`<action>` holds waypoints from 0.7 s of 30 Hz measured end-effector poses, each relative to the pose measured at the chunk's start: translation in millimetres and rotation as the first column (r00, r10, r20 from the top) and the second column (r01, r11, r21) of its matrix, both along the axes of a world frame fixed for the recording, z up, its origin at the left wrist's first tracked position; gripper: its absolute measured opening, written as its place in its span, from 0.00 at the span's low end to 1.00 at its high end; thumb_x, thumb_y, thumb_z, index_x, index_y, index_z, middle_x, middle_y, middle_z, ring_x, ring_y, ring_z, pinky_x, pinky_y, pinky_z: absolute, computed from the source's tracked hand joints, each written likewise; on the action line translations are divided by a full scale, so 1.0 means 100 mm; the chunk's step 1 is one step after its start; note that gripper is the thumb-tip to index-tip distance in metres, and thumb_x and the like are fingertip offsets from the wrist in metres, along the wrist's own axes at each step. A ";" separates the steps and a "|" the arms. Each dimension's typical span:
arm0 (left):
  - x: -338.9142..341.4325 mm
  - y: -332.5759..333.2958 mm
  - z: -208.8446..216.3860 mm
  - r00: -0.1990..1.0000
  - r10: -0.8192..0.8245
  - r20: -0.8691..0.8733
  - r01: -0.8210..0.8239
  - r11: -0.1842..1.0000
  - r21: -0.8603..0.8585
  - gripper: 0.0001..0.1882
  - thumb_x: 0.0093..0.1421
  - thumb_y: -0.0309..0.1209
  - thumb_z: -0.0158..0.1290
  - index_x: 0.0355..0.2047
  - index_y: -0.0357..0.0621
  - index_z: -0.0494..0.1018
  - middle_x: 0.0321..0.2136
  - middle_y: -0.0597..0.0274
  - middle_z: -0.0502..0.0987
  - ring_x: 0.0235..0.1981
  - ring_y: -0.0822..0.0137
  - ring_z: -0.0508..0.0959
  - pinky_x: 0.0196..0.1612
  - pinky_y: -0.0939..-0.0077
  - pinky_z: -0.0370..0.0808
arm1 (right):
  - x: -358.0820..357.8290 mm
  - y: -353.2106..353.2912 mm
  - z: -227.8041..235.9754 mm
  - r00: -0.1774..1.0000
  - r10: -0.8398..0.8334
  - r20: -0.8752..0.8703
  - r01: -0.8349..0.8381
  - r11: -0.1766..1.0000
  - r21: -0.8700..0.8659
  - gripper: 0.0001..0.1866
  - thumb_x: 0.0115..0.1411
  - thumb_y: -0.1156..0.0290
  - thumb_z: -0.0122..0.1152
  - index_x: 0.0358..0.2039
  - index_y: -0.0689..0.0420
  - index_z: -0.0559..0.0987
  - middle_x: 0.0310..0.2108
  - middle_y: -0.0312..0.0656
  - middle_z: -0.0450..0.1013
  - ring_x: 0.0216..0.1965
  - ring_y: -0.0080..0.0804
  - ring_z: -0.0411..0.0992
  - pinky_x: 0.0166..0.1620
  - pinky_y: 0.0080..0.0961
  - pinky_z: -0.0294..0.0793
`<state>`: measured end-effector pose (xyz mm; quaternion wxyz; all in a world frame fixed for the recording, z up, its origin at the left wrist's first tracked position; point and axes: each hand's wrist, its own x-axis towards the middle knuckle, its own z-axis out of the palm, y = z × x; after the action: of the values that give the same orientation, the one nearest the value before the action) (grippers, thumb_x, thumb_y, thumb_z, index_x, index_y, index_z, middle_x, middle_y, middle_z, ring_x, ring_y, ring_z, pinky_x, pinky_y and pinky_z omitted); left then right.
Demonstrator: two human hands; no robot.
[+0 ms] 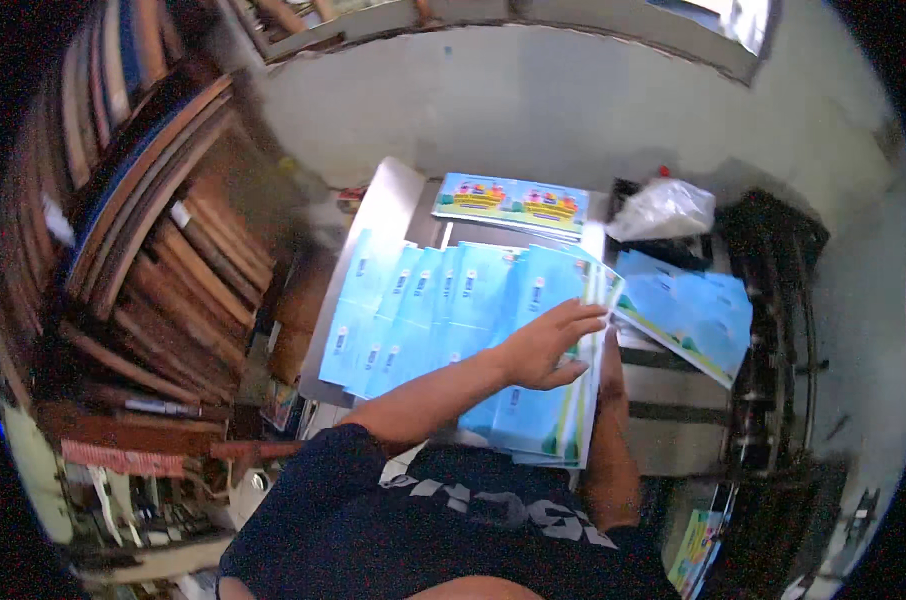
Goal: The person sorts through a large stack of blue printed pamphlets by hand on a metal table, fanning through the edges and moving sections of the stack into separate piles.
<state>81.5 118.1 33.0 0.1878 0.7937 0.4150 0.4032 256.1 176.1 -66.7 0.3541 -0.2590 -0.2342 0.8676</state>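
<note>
Light blue printed sheets (473,300) lie in overlapping, fanned-out piles across a pale table (388,195). On the right-hand pile of sheets (518,415), my left hand (553,347) rests near the green-and-white edge, fingers stretched out and holding nothing. My right hand (610,350) is at that pile's right edge; its fingers are hidden by the sheets and the left hand, so I cannot see whether it grips them. Beyond the piles sits a stack of colourful printed sheets (513,205). More blue sheets (688,310) lie spread to the right.
A crumpled white plastic bag (663,210) sits at the back right, beside dark equipment (788,310). Wooden boards (188,270) lean in a rack on the left. A pale wall (473,100) stands behind the table. Another colourful print (698,550) is at the lower right.
</note>
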 end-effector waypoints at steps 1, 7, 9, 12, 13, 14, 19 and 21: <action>-0.05 0.00 0.03 0.996 0.091 0.014 -0.092 0.989 0.116 0.34 0.52 0.34 0.55 0.59 0.43 0.59 0.60 0.46 0.61 0.61 0.45 0.60 0.65 0.51 0.53 | 0.11 0.01 -0.15 0.996 0.063 0.065 -0.067 0.996 0.063 0.37 0.59 0.41 0.53 0.57 0.57 0.63 0.42 0.43 0.70 0.41 0.34 0.71 0.42 0.33 0.74; -2.40 -0.87 -0.07 0.232 0.828 -0.510 -0.961 0.275 0.010 0.35 0.55 0.43 0.57 0.55 0.31 0.63 0.59 0.40 0.60 0.60 0.46 0.60 0.64 0.53 0.53 | 0.05 -0.06 0.05 0.941 0.199 0.273 -0.250 0.953 0.170 0.37 0.49 0.54 0.66 0.56 0.59 0.65 0.41 0.40 0.71 0.39 0.34 0.72 0.41 0.30 0.75; -2.31 -1.10 -0.22 0.160 0.715 -0.681 -0.948 0.304 0.096 0.35 0.59 0.47 0.52 0.56 0.29 0.62 0.60 0.38 0.58 0.62 0.46 0.58 0.64 0.51 0.52 | -0.01 -0.06 0.11 0.924 0.050 0.380 -0.143 0.965 0.220 0.39 0.44 0.49 0.69 0.51 0.58 0.66 0.33 0.36 0.68 0.30 0.28 0.70 0.26 0.23 0.72; -1.92 -1.29 -0.45 0.126 0.675 -0.727 -0.965 0.254 0.069 0.35 0.62 0.50 0.45 0.56 0.29 0.62 0.61 0.37 0.57 0.63 0.46 0.56 0.64 0.48 0.50 | -0.04 -0.12 0.26 0.911 0.046 0.410 -0.156 0.958 0.239 0.42 0.41 0.50 0.71 0.52 0.58 0.65 0.33 0.36 0.68 0.30 0.29 0.69 0.26 0.23 0.72; -1.84 -1.29 -0.55 0.192 0.658 -0.728 -0.944 0.326 0.045 0.34 0.62 0.50 0.46 0.56 0.30 0.62 0.59 0.38 0.59 0.63 0.46 0.57 0.64 0.51 0.51 | -0.07 -0.13 0.30 0.916 0.027 0.399 -0.139 0.957 0.255 0.43 0.40 0.50 0.72 0.53 0.58 0.65 0.34 0.36 0.68 0.30 0.29 0.69 0.26 0.22 0.72; -1.76 -1.30 -0.65 0.257 0.636 -0.728 -0.918 0.396 0.022 0.34 0.62 0.49 0.46 0.57 0.31 0.62 0.57 0.39 0.62 0.62 0.46 0.58 0.65 0.55 0.52 | -0.06 -0.12 0.29 0.913 0.035 0.406 -0.149 0.956 0.254 0.43 0.40 0.50 0.72 0.53 0.58 0.65 0.34 0.36 0.68 0.30 0.29 0.69 0.26 0.22 0.72; -1.64 -1.18 -0.77 0.449 0.824 -0.345 -0.893 0.406 -0.193 0.34 0.61 0.48 0.49 0.56 0.30 0.61 0.55 0.36 0.64 0.58 0.41 0.63 0.59 0.52 0.61 | 0.06 -0.04 0.19 0.873 0.111 0.475 -0.233 0.950 0.206 0.43 0.44 0.58 0.72 0.57 0.63 0.63 0.42 0.39 0.70 0.37 0.29 0.71 0.37 0.24 0.74; -1.68 -1.12 -0.60 0.324 0.831 -0.452 -0.887 0.101 -0.450 0.36 0.57 0.49 0.53 0.55 0.30 0.62 0.53 0.34 0.65 0.57 0.40 0.64 0.58 0.53 0.63 | 0.01 -0.04 0.11 0.890 0.098 0.446 -0.222 0.946 0.236 0.42 0.44 0.59 0.72 0.56 0.63 0.63 0.40 0.38 0.71 0.35 0.27 0.71 0.34 0.21 0.73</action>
<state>-86.9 6.2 -27.1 0.1549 0.3009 0.9112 0.2349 256.9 172.4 -55.7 0.2537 -0.3699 -0.4472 0.7738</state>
